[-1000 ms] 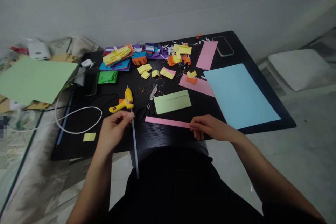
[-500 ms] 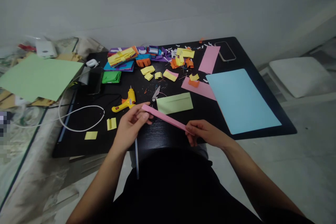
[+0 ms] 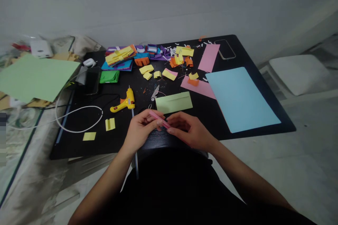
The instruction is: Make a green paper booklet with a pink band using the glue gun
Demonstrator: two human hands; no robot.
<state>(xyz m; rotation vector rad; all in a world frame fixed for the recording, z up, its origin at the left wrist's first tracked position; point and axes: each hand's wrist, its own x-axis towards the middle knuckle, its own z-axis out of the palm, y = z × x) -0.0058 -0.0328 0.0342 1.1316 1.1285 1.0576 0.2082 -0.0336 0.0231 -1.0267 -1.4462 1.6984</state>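
Observation:
Over the front edge of the black table, my left hand (image 3: 141, 128) pinches a narrow folded pink paper strip (image 3: 158, 116) between thumb and fingers. My right hand (image 3: 191, 132) grips the strip's other end, its fingers curled close to my left hand. Part of the strip is hidden by the fingers. Just beyond lies a folded light green paper (image 3: 174, 103). Scissors (image 3: 155, 93) rest beside it, their handles partly covered. To the left is a yellow glue gun (image 3: 126, 101), with a long glue stick (image 3: 136, 165) sticking out toward me past the table edge.
Small yellow papers (image 3: 110, 124) lie at the left, near a looped white cable (image 3: 79, 108). Stacked coloured folds (image 3: 121, 56) and scraps fill the back. Blue sheets (image 3: 241, 100) cover the right, with pink paper (image 3: 209, 58) and a phone case (image 3: 224, 50) behind. A white stool (image 3: 298, 74) stands beyond.
My right hand has moved left, close to my left hand. The pink strip, stretched long between the hands before, now shows as a much shorter piece. The view has shifted slightly.

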